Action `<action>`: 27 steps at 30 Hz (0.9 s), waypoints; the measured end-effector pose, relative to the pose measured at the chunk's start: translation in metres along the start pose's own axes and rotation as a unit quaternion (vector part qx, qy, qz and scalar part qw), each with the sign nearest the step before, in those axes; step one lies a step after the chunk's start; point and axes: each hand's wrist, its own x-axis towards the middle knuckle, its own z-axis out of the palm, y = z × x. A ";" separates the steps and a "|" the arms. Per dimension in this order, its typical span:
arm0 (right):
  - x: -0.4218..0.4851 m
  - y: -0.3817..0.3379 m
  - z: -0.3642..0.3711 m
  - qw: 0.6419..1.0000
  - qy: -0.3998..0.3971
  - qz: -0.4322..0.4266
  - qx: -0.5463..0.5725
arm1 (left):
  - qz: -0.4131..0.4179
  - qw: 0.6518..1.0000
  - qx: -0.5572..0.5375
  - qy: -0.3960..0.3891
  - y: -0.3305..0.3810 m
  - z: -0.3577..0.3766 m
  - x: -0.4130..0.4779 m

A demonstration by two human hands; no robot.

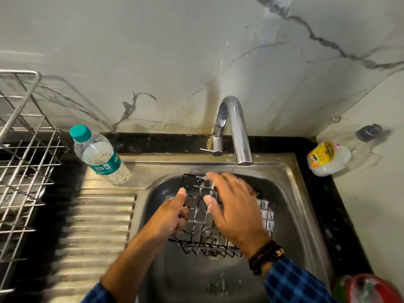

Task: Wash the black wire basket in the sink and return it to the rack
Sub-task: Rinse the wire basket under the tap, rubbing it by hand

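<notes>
The black wire basket (202, 217) is held tilted over the steel sink (306, 211), under the tap's spout. My left hand (172, 213) grips its left side, thumb up along the rim and fingers curled through the wires. Lying flat across the basket's top is my right hand (231, 206), fingers spread and wet, touching the wires. A thin stream of water falls from the tap (235, 130) onto the basket's far edge. The metal dish rack (26, 149) stands at the left.
A water bottle (98, 155) with a teal cap stands on the sink's back left corner, beside the ribbed drainboard (94, 226). A plastic bottle (334, 157) lies on its side at the back right corner. A red object (371, 289) sits at the lower right.
</notes>
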 end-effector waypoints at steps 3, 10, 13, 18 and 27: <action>0.009 0.014 -0.011 0.995 0.030 0.075 0.050 | 0.049 0.997 0.059 0.009 -0.008 0.003 0.002; 0.026 0.005 -0.035 0.950 -0.199 0.140 0.197 | 0.187 0.971 0.093 0.120 -0.023 0.004 0.010; 0.023 0.004 -0.027 0.934 -0.165 0.180 0.260 | 0.193 0.957 0.166 0.141 -0.016 0.002 0.016; 0.012 -0.001 -0.027 0.955 -0.061 0.226 0.180 | 0.158 0.948 0.215 0.171 -0.002 0.025 0.020; -0.020 0.000 -0.013 0.971 0.066 0.226 0.027 | 0.193 0.947 0.198 0.161 0.015 0.070 0.022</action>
